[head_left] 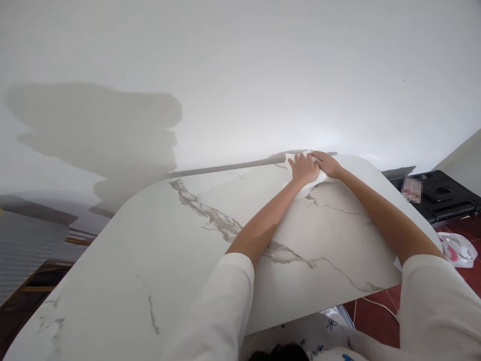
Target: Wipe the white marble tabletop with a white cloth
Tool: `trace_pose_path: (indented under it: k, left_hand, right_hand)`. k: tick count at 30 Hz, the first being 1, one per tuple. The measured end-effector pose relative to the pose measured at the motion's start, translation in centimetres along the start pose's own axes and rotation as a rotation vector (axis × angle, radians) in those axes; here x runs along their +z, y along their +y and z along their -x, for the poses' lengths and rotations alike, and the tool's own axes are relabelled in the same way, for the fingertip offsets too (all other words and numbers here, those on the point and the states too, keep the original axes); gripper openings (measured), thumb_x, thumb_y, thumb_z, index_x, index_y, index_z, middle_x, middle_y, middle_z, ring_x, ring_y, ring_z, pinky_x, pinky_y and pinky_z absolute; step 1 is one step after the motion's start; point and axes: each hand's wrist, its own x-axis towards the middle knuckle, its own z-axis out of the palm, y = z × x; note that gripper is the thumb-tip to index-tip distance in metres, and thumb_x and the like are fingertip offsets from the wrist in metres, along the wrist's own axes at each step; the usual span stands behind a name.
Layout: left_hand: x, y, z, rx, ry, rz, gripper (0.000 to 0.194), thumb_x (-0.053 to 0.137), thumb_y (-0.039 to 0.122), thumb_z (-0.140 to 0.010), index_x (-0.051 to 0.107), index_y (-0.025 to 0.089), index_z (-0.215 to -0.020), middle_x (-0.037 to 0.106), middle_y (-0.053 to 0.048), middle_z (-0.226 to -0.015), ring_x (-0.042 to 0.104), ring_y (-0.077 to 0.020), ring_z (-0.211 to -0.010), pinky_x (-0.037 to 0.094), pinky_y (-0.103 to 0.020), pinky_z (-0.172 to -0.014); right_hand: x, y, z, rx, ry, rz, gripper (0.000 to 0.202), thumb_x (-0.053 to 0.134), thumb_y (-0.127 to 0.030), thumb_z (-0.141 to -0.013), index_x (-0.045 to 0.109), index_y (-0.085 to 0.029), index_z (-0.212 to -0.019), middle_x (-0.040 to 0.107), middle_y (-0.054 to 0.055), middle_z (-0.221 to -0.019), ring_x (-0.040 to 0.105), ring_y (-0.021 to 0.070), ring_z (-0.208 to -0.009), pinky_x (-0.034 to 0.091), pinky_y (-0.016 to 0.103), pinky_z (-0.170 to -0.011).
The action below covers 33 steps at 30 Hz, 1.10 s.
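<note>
A crumpled white cloth (322, 177) lies near the far edge of a white marbled tabletop (169, 260). My left hand (305, 168) presses down on it, fingers bent over the fabric. Right beside it, my right hand (326, 163) grips the cloth's right part, with its fingers close together and reaching toward my left hand. The two hands almost touch. Folds of the cloth show left of my left hand and below both palms; the rest is hidden under the hands.
A pale wall (240, 75) rises behind the table. At the right are a black case-like object (447, 195) and a plastic bag (457, 249) on the red floor (376, 321). Grey corrugated material (30, 250) stands at the left. A pale cable (381, 304) runs below the table's near edge.
</note>
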Motion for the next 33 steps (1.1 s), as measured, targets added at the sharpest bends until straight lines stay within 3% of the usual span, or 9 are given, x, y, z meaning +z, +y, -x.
trace_pose_path:
  k: [7, 14, 25, 33]
  left_hand:
    - [1.0, 2.2, -1.7, 0.027, 0.008, 0.042, 0.049, 0.027, 0.034, -0.097, 0.048, 0.015, -0.137, 0.050, -0.017, -0.144, 0.038, -0.0331, -0.136, 0.024, -0.057, -0.114]
    - [1.4, 2.6, -2.4, 0.021, 0.016, 0.070, 0.048, 0.027, 0.034, -0.098, 0.047, 0.017, -0.137, 0.050, -0.016, -0.144, 0.038, -0.0338, -0.136, 0.022, -0.056, -0.114]
    - [0.9, 3.5, -0.4, 0.031, 0.020, 0.085, 0.048, 0.027, 0.031, -0.097, 0.046, 0.015, -0.138, 0.046, -0.017, -0.146, 0.033, -0.0327, -0.140, 0.021, -0.055, -0.116]
    - [0.9, 4.4, 2.0, 0.018, 0.010, 0.075, 0.050, 0.027, 0.033, -0.097, 0.043, 0.018, -0.142, 0.043, -0.015, -0.151, 0.029, -0.0315, -0.144, 0.022, -0.057, -0.116]
  right_hand:
    - [-1.6, 2.4, 0.3, 0.049, 0.024, -0.022, 0.054, 0.039, -0.025, -0.082, 0.062, -0.021, -0.130, 0.061, 0.005, -0.140, 0.052, 0.0288, -0.131, 0.037, 0.050, -0.114]
    - [-2.1, 3.1, -0.2, 0.070, -0.003, -0.013, 0.054, 0.040, -0.026, -0.081, 0.062, -0.021, -0.130, 0.061, 0.004, -0.140, 0.053, 0.0302, -0.129, 0.038, 0.050, -0.113]
    - [-2.4, 3.0, 1.6, 0.003, -0.020, 0.061, 0.052, 0.035, -0.026, -0.087, 0.057, -0.019, -0.134, 0.055, 0.007, -0.146, 0.046, 0.0270, -0.137, 0.031, 0.049, -0.118]
    - [-3.0, 1.9, 4.3, 0.050, -0.062, 0.074, 0.053, 0.034, -0.030, -0.092, 0.052, -0.021, -0.141, 0.049, 0.005, -0.152, 0.038, 0.0269, -0.143, 0.027, 0.048, -0.121]
